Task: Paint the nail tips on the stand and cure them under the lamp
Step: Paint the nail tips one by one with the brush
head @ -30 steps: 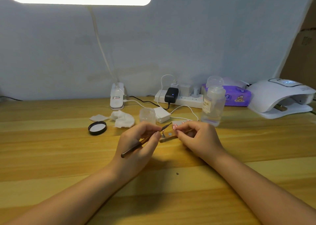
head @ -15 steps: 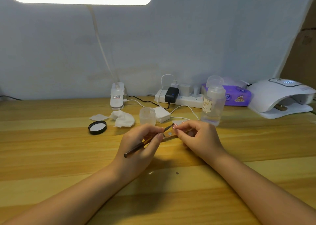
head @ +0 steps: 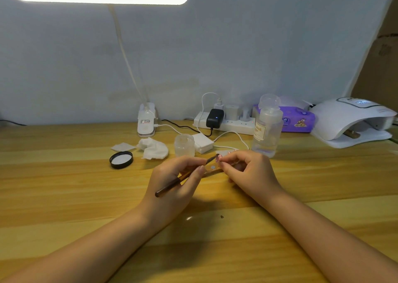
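My left hand (head: 174,181) grips a thin brown nail brush (head: 172,184), its bristle end pointing up and right at a nail tip (head: 217,158). My right hand (head: 247,173) pinches that nail tip above a clear amber stand (head: 212,168) that lies on the wooden table between both hands. The brush tip touches or nearly touches the nail tip. Much of the stand is hidden behind my fingers. The white curing lamp (head: 353,121) sits at the far right of the table, its display lit.
Behind my hands stand a small clear jar (head: 184,145), a clear liquid bottle (head: 267,130), a stack of white pads (head: 202,142) and a power strip (head: 226,121) with cables. A black lid (head: 121,159), crumpled wipes (head: 154,148), a desk-lamp base (head: 146,121) and a purple tissue pack (head: 297,119) lie around.
The brush tip has moved slightly up and right toward the nail tip held by my right hand. Both hands stay in nearly the same place.
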